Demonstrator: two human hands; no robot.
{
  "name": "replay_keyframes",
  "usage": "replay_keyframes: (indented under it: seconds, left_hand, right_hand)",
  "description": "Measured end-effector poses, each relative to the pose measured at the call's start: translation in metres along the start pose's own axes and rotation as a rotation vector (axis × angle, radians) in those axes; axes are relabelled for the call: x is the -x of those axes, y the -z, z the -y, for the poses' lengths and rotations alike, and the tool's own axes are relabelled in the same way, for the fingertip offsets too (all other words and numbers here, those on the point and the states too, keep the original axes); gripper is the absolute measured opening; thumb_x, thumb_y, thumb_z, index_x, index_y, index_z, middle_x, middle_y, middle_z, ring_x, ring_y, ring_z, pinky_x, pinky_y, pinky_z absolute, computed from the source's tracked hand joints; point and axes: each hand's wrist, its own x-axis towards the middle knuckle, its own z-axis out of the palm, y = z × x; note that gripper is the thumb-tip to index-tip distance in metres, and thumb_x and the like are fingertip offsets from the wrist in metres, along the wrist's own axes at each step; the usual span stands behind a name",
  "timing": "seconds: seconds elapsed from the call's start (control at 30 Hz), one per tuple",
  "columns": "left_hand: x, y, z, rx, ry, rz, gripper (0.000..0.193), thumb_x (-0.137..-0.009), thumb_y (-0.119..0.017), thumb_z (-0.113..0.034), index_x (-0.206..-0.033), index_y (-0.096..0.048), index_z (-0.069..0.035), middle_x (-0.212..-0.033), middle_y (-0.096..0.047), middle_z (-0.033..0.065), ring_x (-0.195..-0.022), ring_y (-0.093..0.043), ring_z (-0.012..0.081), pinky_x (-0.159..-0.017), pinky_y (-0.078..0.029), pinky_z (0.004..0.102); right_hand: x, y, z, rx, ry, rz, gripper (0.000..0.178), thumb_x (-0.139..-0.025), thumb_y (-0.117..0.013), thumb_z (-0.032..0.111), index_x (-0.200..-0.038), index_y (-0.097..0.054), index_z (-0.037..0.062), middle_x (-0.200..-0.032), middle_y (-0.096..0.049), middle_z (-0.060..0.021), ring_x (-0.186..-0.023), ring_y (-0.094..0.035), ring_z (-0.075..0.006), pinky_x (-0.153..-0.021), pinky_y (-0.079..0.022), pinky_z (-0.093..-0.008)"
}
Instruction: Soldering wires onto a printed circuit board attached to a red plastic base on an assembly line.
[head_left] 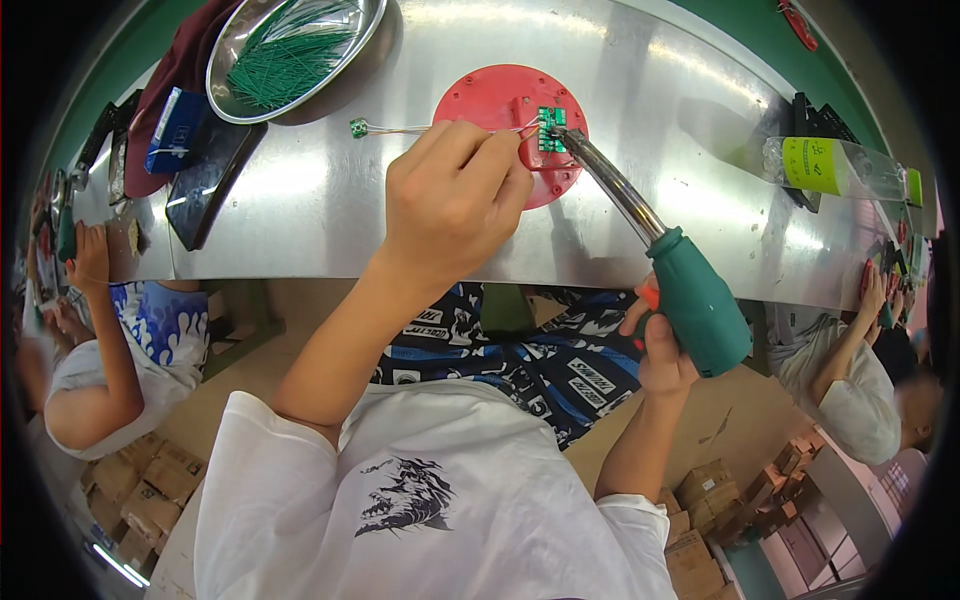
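Observation:
My left hand is closed in a pinch on thin wires. At one end of these wires, out to the left, is a tiny green circuit board. Their other ends reach a larger green circuit board, which lies on a red round plate with a raised red block. In my right hand is a soldering iron with a green handle. Its metal shaft slants up and left, and the tip meets the right side of the larger board. My fingers partly cover the wires.
A steel bowl full of green wires stands far left on the metal table. Near it are a blue box and a dark flat object. A plastic bottle lies at right. People work on both sides.

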Motion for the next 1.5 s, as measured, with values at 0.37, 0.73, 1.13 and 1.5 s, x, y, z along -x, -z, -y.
replay_keyframes:
  seconds: [0.37, 0.73, 1.13, 1.5]
  left_hand:
    - [0.001, -0.003, 0.002, -0.001, -0.024, -0.009, 0.010, -0.072, -0.073, -0.003, -0.079, -0.065, -0.004, -0.069, -0.053, 0.0044, -0.060, -0.054, 0.0205, -0.051, -0.043, 0.0322]
    - [0.000, 0.002, -0.001, 0.009, 0.018, 0.045, 0.017, -0.069, -0.072, 0.005, -0.085, -0.070, 0.000, -0.072, -0.061, 0.0079, -0.059, -0.058, 0.0232, -0.052, -0.047, 0.0334]
    - [0.000, -0.001, -0.001, -0.028, -0.005, 0.023, 0.006, -0.074, -0.069, -0.003, -0.077, -0.065, -0.004, -0.068, -0.052, 0.0057, -0.060, -0.055, 0.0217, -0.051, -0.045, 0.0341]
    - [-0.004, 0.032, -0.012, 0.020, 0.125, -0.061, 0.029, -0.081, -0.062, 0.006, -0.108, -0.067, 0.003, -0.084, -0.062, 0.0122, -0.075, -0.059, 0.0300, -0.066, -0.050, 0.0393]
  right_hand:
    - [0.000, 0.001, 0.000, 0.014, -0.032, 0.039, 0.043, -0.095, -0.063, 0.021, -0.125, -0.055, -0.0089, -0.102, -0.063, -0.0183, -0.056, -0.058, -0.0198, -0.051, -0.043, -0.0285]
    - [-0.004, -0.002, 0.008, -0.103, -0.176, -0.043, 0.052, -0.092, -0.062, 0.025, -0.127, -0.050, -0.0120, -0.101, -0.063, -0.0214, -0.056, -0.060, -0.0208, -0.048, -0.046, -0.0287]
    - [-0.004, 0.006, 0.000, -0.135, -0.067, -0.065, 0.036, -0.093, -0.064, 0.009, -0.123, -0.059, -0.0093, -0.107, -0.070, -0.0198, -0.060, -0.061, -0.0172, -0.055, -0.051, -0.0304]
    - [-0.001, 0.007, 0.008, -0.230, -0.064, -0.079, 0.034, -0.090, -0.065, 0.003, -0.122, -0.060, -0.0088, -0.105, -0.070, -0.0208, -0.061, -0.062, -0.0165, -0.055, -0.053, -0.0298]
